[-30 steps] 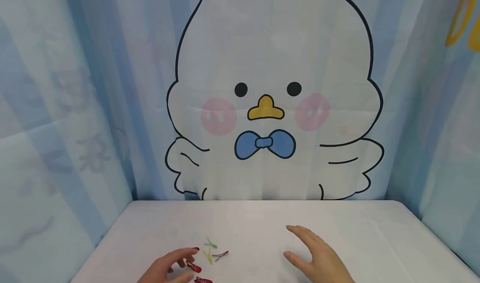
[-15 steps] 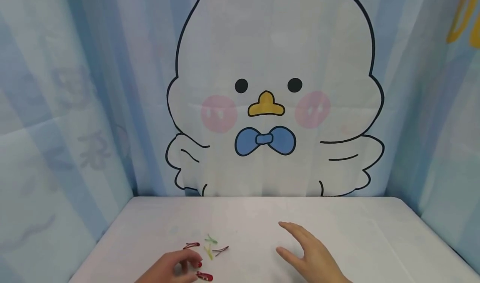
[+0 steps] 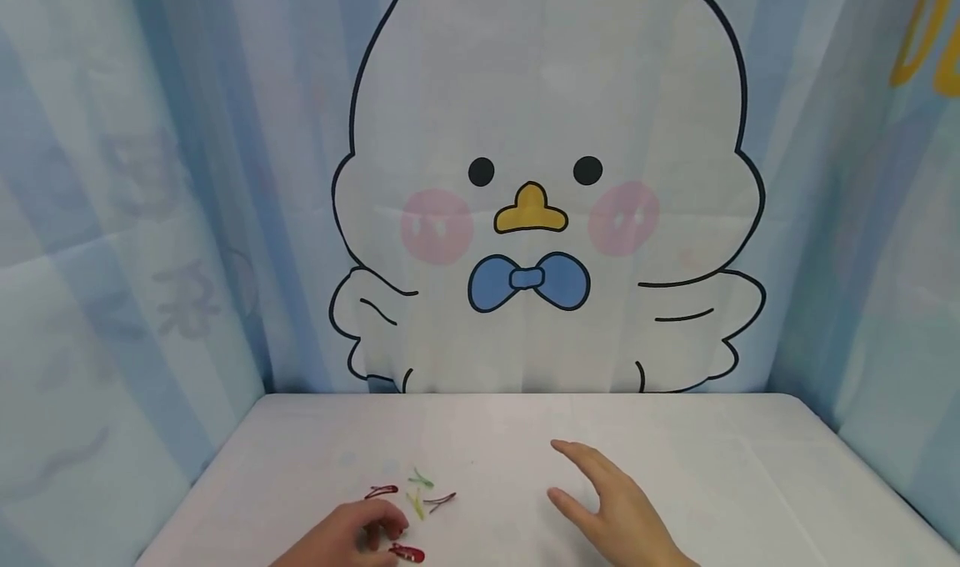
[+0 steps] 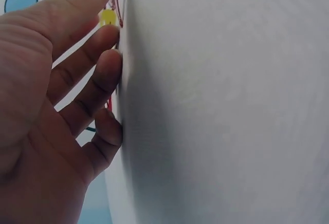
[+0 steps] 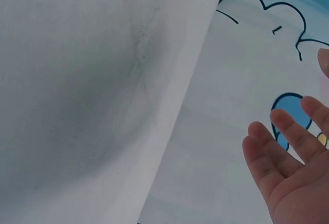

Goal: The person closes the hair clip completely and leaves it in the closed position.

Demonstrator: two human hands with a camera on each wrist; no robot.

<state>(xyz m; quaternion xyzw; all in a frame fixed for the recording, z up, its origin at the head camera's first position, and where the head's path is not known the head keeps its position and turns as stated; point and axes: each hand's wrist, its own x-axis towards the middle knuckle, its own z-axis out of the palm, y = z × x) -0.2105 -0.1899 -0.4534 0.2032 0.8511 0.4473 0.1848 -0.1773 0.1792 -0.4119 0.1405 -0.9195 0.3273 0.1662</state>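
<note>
My left hand [image 3: 352,534] rests low at the table's left, fingers bent down over a red hair clip that they mostly hide. A second red snap hair clip [image 3: 407,553] lies by the thumb tip, and another red hair clip [image 3: 382,491] is just beyond the knuckles. In the left wrist view the loosely bent fingers [image 4: 107,70] meet the tabletop, with the thumb apart and a thin red clip loop [image 4: 119,3] near its tip. My right hand [image 3: 618,504] hovers over the table with spread fingers, holding nothing.
Right of the left hand lie a green hair clip [image 3: 422,478], a yellow hair clip [image 3: 416,504] and a dark purple hair clip [image 3: 440,501]. The white table [image 3: 750,484] ends at a cartoon-printed curtain [image 3: 525,342], with more curtain at both sides.
My left hand has moved down a little and bent its fingers over the middle red clip, uncovering the far one. My right hand has drifted slightly left.
</note>
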